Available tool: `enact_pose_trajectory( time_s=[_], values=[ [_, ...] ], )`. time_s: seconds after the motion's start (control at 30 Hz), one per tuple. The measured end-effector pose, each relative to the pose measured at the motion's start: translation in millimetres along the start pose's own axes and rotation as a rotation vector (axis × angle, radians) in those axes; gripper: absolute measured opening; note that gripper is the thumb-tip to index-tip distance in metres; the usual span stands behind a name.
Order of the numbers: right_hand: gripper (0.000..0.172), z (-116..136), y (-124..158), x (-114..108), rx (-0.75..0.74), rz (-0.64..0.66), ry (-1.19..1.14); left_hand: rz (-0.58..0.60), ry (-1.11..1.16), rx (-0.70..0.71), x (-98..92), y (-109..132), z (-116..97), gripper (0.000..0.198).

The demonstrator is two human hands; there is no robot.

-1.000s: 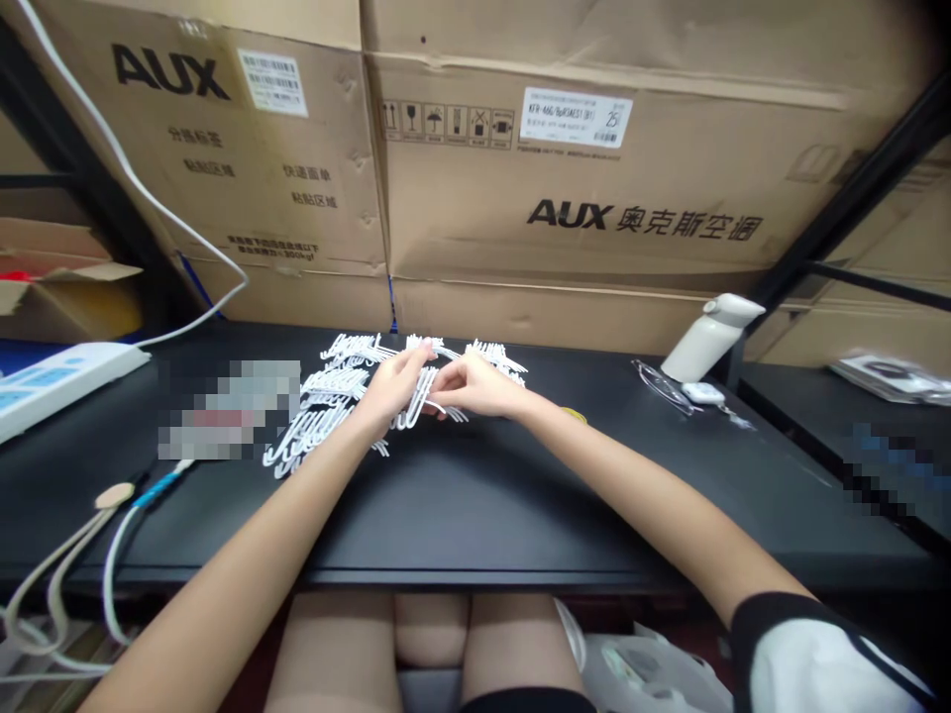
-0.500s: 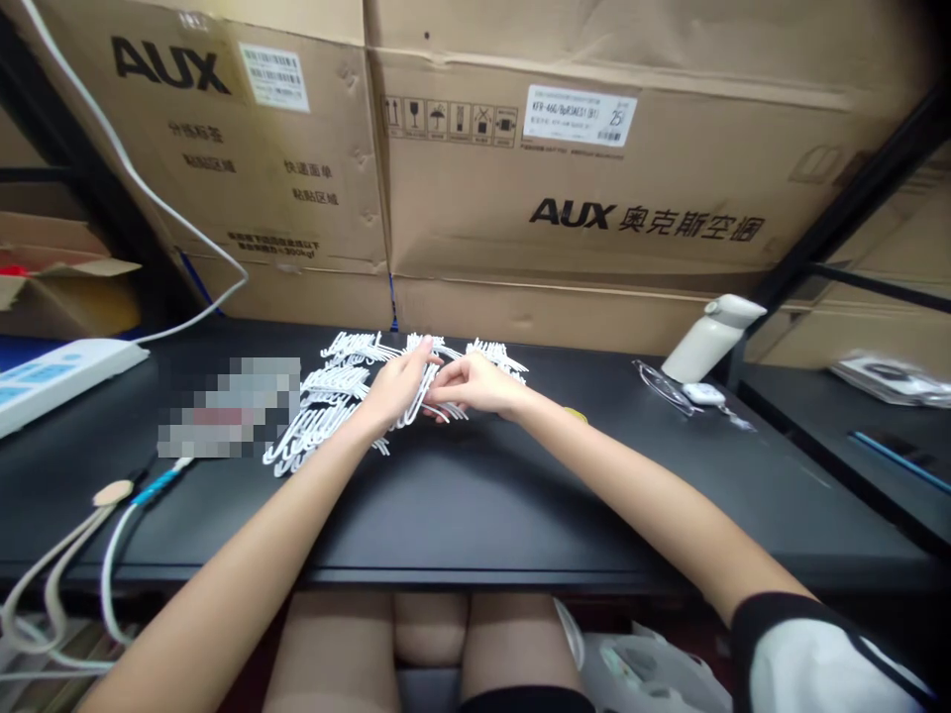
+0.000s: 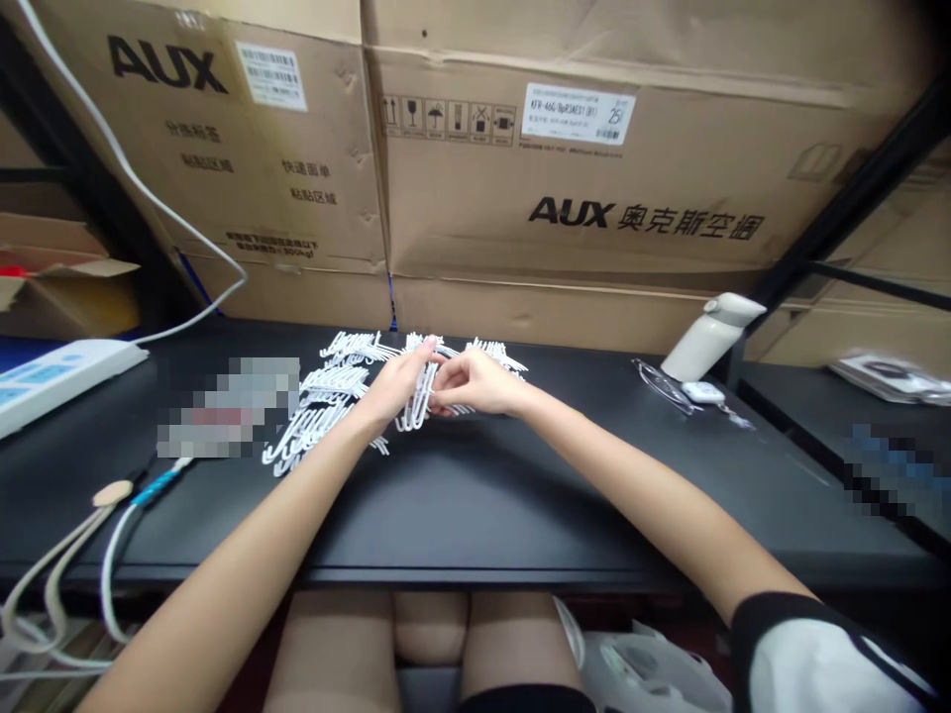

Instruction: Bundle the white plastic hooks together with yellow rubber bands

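White wire hooks with curved ends [image 3: 319,436] lie in several bunches on the black table, mostly left of and behind my hands. My left hand [image 3: 401,384] is closed around a small bundle of these hooks [image 3: 417,404], whose bent ends point down toward me. Close beside it, my right hand [image 3: 475,381] pinches at the bundle's right side with thumb and fingers, and a few hook ends show beneath its fingertips. Another bunch of hooks [image 3: 490,351] lies just behind my right hand. My fingers partly hide the held hooks.
Large cardboard boxes [image 3: 580,188] stand along the back. On the right are a white bottle [image 3: 709,337], glasses [image 3: 665,386] and a small white case [image 3: 702,393]. A white power strip [image 3: 66,371] lies at the left, near a blurred-out item [image 3: 230,408] with a cable.
The held bundle has turned more upright, its bent ends drawn closer together. Both hands stay almost in place, the right hand's fingers shifting slightly.
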State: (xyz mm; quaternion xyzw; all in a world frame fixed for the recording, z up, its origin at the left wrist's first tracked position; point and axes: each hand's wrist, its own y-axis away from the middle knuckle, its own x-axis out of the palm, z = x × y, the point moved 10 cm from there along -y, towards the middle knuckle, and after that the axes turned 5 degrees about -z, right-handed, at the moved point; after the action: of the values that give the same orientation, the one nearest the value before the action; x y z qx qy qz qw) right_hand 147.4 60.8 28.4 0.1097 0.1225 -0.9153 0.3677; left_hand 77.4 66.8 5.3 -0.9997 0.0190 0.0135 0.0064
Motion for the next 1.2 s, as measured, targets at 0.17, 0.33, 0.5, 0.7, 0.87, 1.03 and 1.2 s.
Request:
enact_pose_trajectory(
  time_s=[0.17, 0.33, 0.5, 0.7, 0.87, 1.03, 1.2],
  values=[
    [0.016, 5, 1, -22, 0.039, -0.031, -0.079, 0.051, 0.043, -0.075, 5.3, 5, 0, 0.046],
    [0.018, 9, 3, -32, 0.034, -0.075, -0.057, 0.083, 0.109, -0.117, 4.1, 4, 4, 0.047],
    [0.02, 13, 5, -41, 0.013, -0.114, -0.093, 0.136, 0.222, -0.075, 3.6, 3, -1, 0.033],
    [0.017, 19, 8, -38, 0.022, -0.087, -0.014, 0.165, 0.156, -0.02, 9.7, 5, -5, 0.03],
    [0.013, 19, 5, -38, 0.006, -0.112, 0.09, 0.193, 0.178, -0.018, 13.8, 5, -3, 0.025],
    [0.01, 19, 3, -39, -0.042, -0.135, 0.171, 0.222, 0.176, -0.003, 15.2, 5, -1, 0.028],
    [0.009, 20, 3, -38, -0.071, -0.14, 0.233, 0.236, 0.186, -0.007, 17.1, 6, -2, 0.029]
  ],
)
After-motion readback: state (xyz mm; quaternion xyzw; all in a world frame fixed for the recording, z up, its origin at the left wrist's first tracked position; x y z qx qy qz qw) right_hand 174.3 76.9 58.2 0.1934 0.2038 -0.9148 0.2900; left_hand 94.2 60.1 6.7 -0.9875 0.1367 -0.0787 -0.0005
